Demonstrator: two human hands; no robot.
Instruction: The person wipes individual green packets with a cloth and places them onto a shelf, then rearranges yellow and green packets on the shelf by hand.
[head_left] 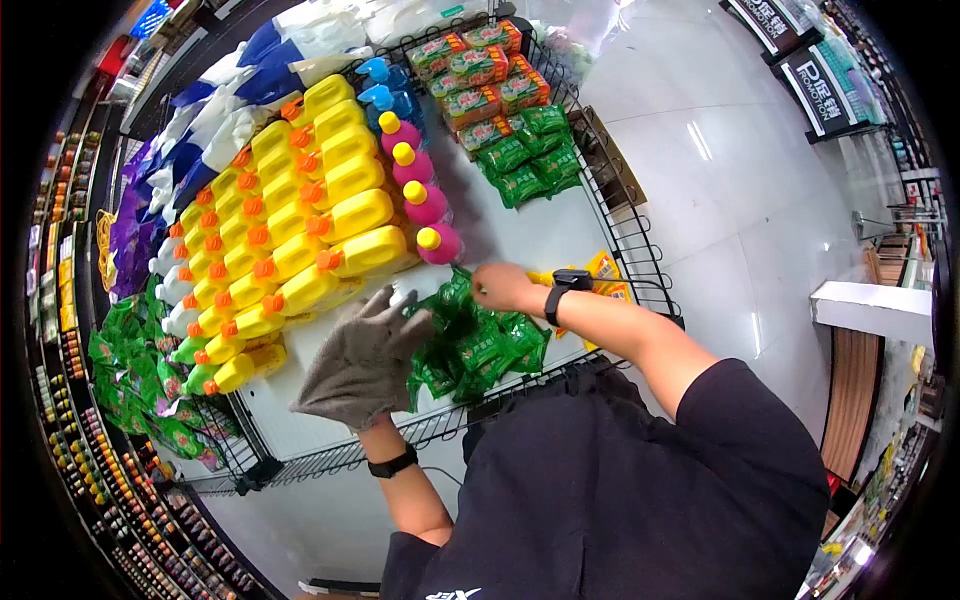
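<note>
Green packets [478, 345] lie in a loose heap on the white table [520, 235], close to its front rail and straight ahead of me. The heap stretches roughly side to side between both hands. My left hand [362, 360], in a grey glove, lies spread flat with loose fingers, touching the heap's left edge and gripping nothing. My right hand [500, 287], bare with a black watch [568, 283] on the wrist, reaches in from the right, forearm low over the heap, fingers pinched on a packet at the far edge. Yellow bottles [300, 220] stand in rows just beyond the glove, with pink bottles [425, 205] beside them.
</note>
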